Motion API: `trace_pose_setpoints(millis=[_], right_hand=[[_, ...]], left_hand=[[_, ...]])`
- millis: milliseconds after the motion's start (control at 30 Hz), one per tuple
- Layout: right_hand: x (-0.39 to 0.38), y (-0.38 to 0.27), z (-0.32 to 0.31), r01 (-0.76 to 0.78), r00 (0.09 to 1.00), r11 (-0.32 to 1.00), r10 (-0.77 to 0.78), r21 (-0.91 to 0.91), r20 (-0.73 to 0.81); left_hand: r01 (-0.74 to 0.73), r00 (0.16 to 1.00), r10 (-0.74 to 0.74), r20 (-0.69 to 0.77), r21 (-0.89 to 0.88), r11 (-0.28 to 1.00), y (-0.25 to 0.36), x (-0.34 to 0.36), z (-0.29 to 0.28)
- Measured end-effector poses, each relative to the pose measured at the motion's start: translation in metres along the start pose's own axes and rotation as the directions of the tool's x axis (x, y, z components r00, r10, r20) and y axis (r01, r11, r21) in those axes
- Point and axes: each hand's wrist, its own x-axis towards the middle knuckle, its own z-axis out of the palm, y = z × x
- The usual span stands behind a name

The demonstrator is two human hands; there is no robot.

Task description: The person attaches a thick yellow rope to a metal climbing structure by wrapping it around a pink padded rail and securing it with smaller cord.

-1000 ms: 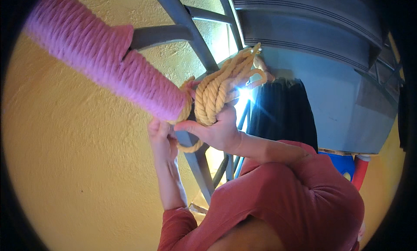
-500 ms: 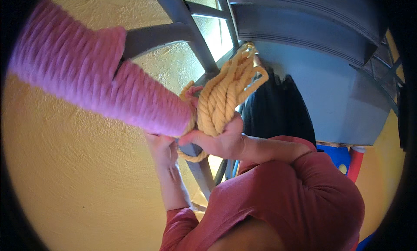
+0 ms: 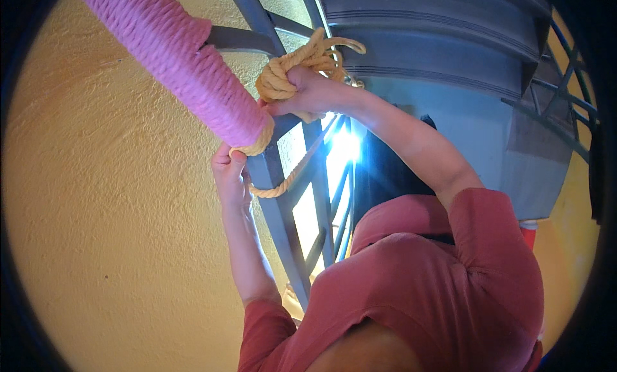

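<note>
A railing's slanting handrail is wound closely with pink cord (image 3: 186,60). At its lower end, a few turns of yellow rope (image 3: 262,140) circle the rail beside the pink. My left hand (image 3: 231,176) pinches this rope at the rail's underside, fingers closed. Above the rail my right hand (image 3: 307,92) is closed round a looped bundle of the same rope (image 3: 276,79), with loose loops sticking out past the fingers. From near my left hand a slack strand (image 3: 276,191) curves across the grey post and up toward the right.
The grey metal railing post (image 3: 270,179) runs down between my arms. A rough yellow wall (image 3: 128,211) fills the left side. Dark stair steps (image 3: 424,25) rise at upper right, above a pale blue panel (image 3: 443,121). Bright light shines through the railing.
My right hand has moved up and away from the rail's end with the rope bundle, and a strand now hangs in a wide curve. My left hand stays at the rail's end.
</note>
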Motion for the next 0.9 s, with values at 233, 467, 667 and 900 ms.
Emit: trace_pose_setpoints(millis=[233,467,667,900], right_hand=[[-0.001,0.02,0.012,0.078,0.971,0.972,-0.125,-0.22,-0.205],[-0.003,0.023,0.014,0.268,0.908,0.96,-0.281,-0.085,-0.31],[-0.038,0.022,0.011,0.212,0.82,0.966,-0.093,0.148,-0.564],[-0.06,-0.007,0.042,-0.246,0.919,0.963,0.194,-0.114,-0.344]], left_hand=[[0.092,0.993,-0.073,0.09,-0.231,0.969,-0.012,0.008,-0.045],[-0.336,0.913,0.398,-0.092,0.384,0.86,-0.019,0.063,0.005],[-0.263,0.947,0.319,0.034,0.651,0.712,-0.027,0.08,-0.015],[-0.246,0.965,0.245,0.096,0.657,0.713,-0.038,0.089,-0.027]])
